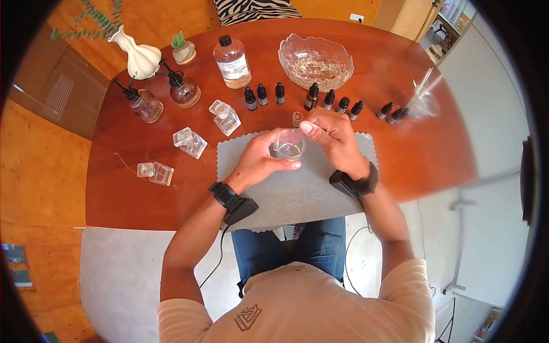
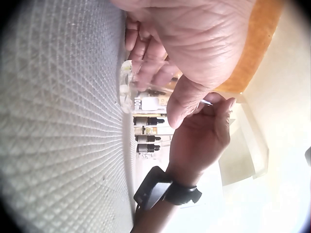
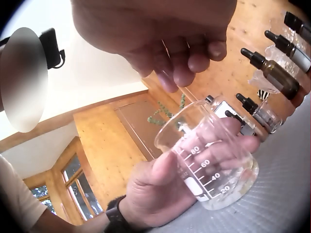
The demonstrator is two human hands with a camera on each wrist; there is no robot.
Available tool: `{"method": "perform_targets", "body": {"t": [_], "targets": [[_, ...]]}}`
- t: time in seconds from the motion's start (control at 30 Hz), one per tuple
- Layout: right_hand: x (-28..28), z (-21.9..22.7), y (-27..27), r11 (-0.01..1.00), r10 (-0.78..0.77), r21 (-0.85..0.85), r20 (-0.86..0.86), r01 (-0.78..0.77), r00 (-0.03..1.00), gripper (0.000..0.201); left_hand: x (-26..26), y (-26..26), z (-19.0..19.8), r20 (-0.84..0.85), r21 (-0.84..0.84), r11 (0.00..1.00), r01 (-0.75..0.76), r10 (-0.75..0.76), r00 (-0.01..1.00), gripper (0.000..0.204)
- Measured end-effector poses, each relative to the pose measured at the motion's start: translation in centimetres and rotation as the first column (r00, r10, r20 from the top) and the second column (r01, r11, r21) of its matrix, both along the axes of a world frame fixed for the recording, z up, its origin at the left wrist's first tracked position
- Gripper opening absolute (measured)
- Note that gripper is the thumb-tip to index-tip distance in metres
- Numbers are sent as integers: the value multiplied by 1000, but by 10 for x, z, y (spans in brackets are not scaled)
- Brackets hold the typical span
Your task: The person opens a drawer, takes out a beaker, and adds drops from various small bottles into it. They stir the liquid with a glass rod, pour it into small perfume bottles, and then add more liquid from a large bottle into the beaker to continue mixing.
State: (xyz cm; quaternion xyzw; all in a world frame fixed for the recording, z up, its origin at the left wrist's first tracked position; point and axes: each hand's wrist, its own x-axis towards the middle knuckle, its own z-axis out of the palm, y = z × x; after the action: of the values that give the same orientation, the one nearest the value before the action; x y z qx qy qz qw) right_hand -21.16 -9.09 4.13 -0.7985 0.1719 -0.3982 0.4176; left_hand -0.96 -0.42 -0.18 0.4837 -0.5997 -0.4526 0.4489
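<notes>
Two hands work close together over the grey mat (image 1: 286, 197), with the glass beaker (image 1: 289, 146) between them near the mat's far edge; its base seems to rest on the mat, and a little pale stuff lies in the bottom. The step in hand looks like stirring what is in the beaker; the next move, I judge, calls for a steady hold on the glass and small, light turns of the stick (image 2: 206, 102), since a hard knock could tip or chip the beaker. The left hand (image 1: 260, 157) grasps the beaker from its side, thumb along the near wall and fingers around the far one, wrist low by the mat; the right hand (image 1: 337, 137) is raised above and just to the right of the beaker, fingers bent, thumb pointing towards the rim, and it pinches the thin stick between thumb and fingers; the stick is so slight and pale that I cannot tell for sure how far it reaches into the glass. Beyond the beaker stand small dark-capped bottles (image 1: 311, 97), none in either hand.
</notes>
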Motion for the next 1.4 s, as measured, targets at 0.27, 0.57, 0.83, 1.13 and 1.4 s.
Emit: {"method": "perform_targets", "body": {"t": [0.27, 0.57, 0.83, 1.13, 1.4], "targets": [[-3, -1, -1, 993, 75, 91, -3, -74, 997, 27, 0, 1, 0, -40, 15, 1000, 12, -11, 999, 58], [-1, 4, 1, 995, 67, 74, 6, -68, 998, 27, -1, 1, 5, -20, 17, 1000, 15, -15, 1000, 58], [0, -3, 1, 975, 140, 174, 17, -141, 990, 30, 0, 1, 4, -13, 0, 1000, 25, -25, 1000, 58], [1, -1, 3, 972, 122, 198, 45, -128, 992, 31, 1, 0, 1, -26, 11, 999, 31, -30, 999, 59], [6, 1, 5, 984, 131, 117, 40, -135, 991, 31, 1, 0, 3, -12, 16, 1000, 17, -17, 1000, 65]]}}
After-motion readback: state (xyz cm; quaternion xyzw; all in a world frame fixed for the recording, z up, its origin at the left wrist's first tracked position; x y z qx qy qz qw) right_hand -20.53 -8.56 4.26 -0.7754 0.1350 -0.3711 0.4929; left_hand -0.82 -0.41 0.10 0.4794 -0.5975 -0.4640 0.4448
